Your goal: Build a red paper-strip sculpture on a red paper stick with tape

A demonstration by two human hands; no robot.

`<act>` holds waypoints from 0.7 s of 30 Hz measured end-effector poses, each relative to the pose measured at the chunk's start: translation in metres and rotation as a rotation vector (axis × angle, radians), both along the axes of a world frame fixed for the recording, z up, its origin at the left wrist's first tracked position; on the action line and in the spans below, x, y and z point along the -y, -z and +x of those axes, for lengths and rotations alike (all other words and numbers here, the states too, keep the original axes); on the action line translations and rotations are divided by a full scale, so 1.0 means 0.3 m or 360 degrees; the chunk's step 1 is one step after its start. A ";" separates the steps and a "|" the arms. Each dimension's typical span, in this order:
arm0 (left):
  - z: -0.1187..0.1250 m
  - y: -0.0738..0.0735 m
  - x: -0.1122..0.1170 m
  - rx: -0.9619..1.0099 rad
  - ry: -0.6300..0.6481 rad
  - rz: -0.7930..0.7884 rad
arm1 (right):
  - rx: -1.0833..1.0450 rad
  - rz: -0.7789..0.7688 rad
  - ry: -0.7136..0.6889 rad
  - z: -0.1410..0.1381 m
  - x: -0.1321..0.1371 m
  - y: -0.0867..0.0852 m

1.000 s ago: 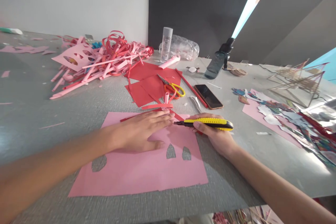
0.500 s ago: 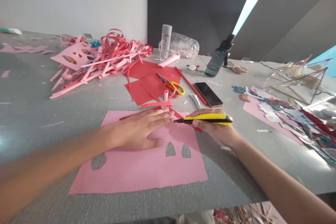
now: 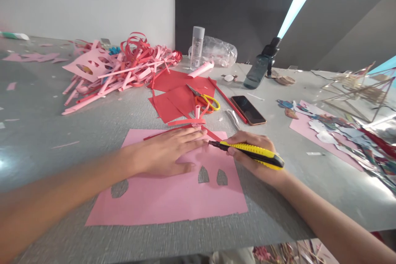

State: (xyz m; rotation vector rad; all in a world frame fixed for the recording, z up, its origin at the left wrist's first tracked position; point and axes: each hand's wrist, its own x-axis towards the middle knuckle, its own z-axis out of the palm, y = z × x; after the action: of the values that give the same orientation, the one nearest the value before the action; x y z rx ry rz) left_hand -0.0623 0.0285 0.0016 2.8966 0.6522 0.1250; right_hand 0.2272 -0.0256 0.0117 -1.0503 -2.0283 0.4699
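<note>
A pink paper sheet with several cut-out holes lies flat on the grey table. My left hand presses on its upper middle, palm down with fingers stretched. In my right hand is a yellow and black utility knife, gripped near its front; its tip points left, close to my left fingertips, at the sheet's upper right. Whether the blade touches the paper I cannot tell. Red paper strips lie at the sheet's top edge, partly under my hands. A small pink paper roll stands just beyond them.
Yellow-handled scissors rest on red paper ahead. A phone and a dark bottle are to the right, with a clear bottle at the back. Pink and red paper strips pile up at the left; cut-outs lie far right.
The utility knife has turned in my right hand, its rear end swinging down and toward me. My left hand keeps its place on the sheet. The view has shifted slightly.
</note>
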 end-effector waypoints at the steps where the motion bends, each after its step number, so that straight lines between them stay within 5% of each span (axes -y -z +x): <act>1: 0.001 -0.002 0.001 -0.0004 0.0004 0.0006 | 0.0020 0.0045 -0.0017 -0.002 0.004 0.000; 11: 0.005 -0.008 0.012 -0.0023 -0.0002 0.0013 | 0.0081 0.0138 0.0000 0.018 0.028 0.069; 21: 0.007 -0.014 0.013 0.0036 0.0022 -0.0020 | 0.0101 0.0185 0.0015 0.008 0.037 0.059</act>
State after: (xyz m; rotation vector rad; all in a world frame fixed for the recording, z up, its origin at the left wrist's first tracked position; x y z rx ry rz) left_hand -0.0603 0.0246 0.0056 2.8826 0.6267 0.1509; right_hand 0.2296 -0.0367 -0.0060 -1.0150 -2.0791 0.3128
